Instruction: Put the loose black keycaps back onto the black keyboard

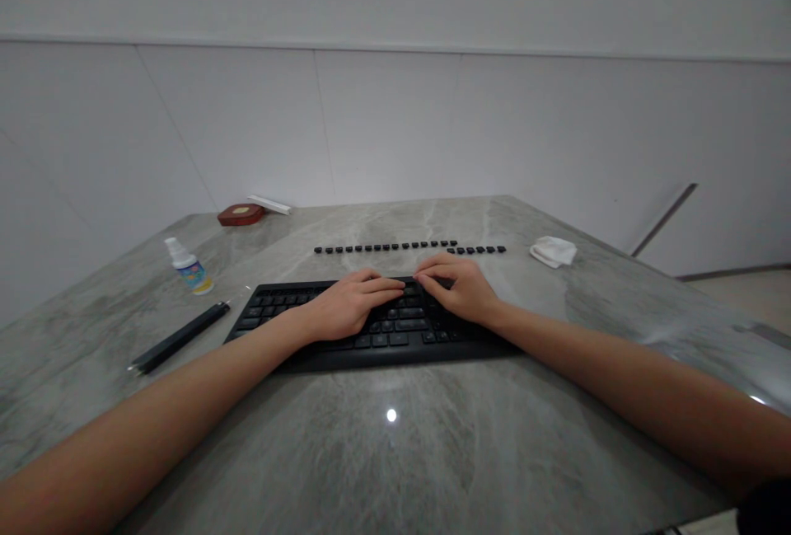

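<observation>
Two hands flat on black keyboard (290,312), left hand (346,308) and right hand (461,288) loosely open, gripping nothing

Both forearms are bare to the frame's lower edges, no sleeves showing. The left hand (346,311) and right hand (462,291) wear no gloves.

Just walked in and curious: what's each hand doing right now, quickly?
Left hand: flat on the keyboard, fingers loosely out, holding nothing.
Right hand: resting on the keyboard's top row, fingers curled; any grip cannot be told.
</observation>
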{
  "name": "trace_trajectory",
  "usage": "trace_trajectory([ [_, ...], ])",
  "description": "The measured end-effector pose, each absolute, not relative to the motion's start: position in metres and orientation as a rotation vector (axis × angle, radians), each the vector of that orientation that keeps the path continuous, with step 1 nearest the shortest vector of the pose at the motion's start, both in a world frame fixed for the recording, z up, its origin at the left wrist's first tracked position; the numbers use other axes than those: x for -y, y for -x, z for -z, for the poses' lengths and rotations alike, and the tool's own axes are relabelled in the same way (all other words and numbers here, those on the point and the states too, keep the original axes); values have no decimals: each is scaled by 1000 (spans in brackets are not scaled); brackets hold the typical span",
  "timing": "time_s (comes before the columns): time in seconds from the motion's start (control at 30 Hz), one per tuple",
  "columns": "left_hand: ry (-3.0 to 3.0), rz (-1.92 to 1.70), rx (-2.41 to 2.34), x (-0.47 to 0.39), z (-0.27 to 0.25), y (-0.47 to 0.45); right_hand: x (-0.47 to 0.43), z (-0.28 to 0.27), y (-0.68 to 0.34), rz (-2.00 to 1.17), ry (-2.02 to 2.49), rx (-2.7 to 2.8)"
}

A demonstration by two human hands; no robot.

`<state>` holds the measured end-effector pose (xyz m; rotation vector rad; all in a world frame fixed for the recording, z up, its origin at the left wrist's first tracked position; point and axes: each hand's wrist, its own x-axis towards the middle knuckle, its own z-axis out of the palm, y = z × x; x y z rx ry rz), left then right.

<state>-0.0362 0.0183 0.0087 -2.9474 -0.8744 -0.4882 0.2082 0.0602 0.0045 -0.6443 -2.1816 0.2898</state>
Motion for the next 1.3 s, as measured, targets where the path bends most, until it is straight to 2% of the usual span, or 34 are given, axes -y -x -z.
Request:
trace_trajectory([
  [0.13, 2970, 507, 855, -17, -10, 36, -58, -4, -209, -197, 599, 2118],
  [0.3, 2989, 486, 839, -16, -12, 34, -59, -6, -205, -308, 624, 2426],
  [0.63, 2989, 498, 826, -15, -11, 34, -58, -14, -202, -236, 690, 2511],
  [0.8, 2999, 514, 894, -14, -13, 33, -54, -17, -198, -121, 733, 2581],
  [1.03, 2996, 521, 942, -14, -14, 32, -34, -18, -185, 232, 892, 2673],
  [1.3, 3037, 568, 923, -15, -14, 29, -23, -19, -179, 330, 916, 2744],
])
